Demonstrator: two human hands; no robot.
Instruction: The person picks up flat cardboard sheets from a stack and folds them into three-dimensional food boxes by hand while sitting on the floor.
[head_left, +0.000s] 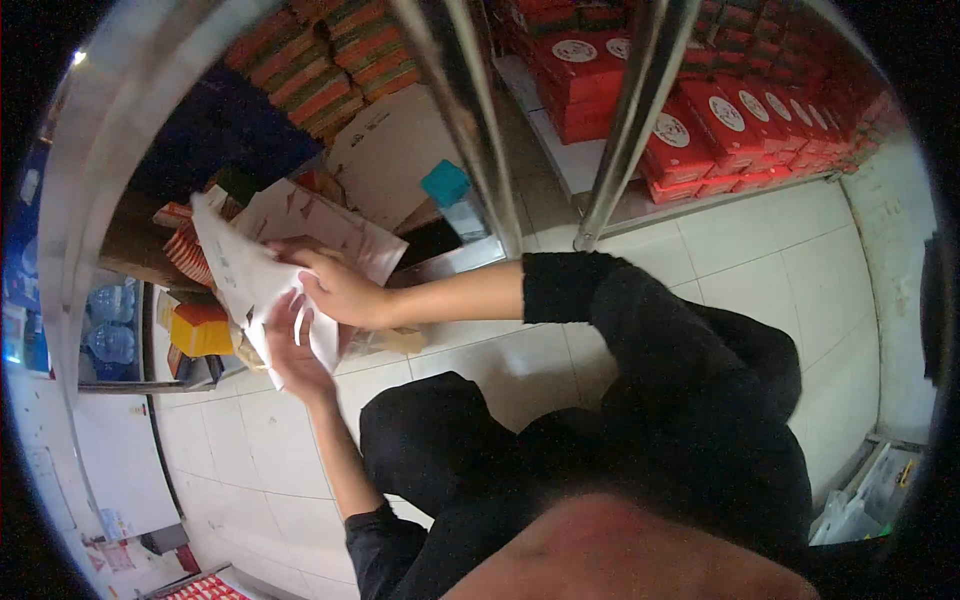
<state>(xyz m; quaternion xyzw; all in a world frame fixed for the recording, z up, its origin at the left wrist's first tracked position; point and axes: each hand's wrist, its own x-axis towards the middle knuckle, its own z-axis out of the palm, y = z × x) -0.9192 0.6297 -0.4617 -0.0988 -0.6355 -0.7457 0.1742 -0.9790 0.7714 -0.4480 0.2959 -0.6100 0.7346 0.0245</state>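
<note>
In front of me, at the left of the view, I hold a flat, creased white bag (245, 265) that looks like paper or plastic. My left hand (300, 360) grips its lower edge, with the fingers partly against the white surface. My right hand (345, 287) reaches in from the right and is closed on the bag's near side, just above the left hand. Behind them, another white printed sheet or bag (375, 248) lies over the goods. An orange-striped stack (187, 250) shows just past the bag's left edge.
Two metal posts (625, 130) (475, 130) rise ahead. Red boxes (715, 130) are stacked on a low shelf at the right. A teal box (445, 184) stands by the left post. A yellow box (198, 330) and water bottles (112, 325) sit at the left. Tiled floor (255, 435) surrounds my knees.
</note>
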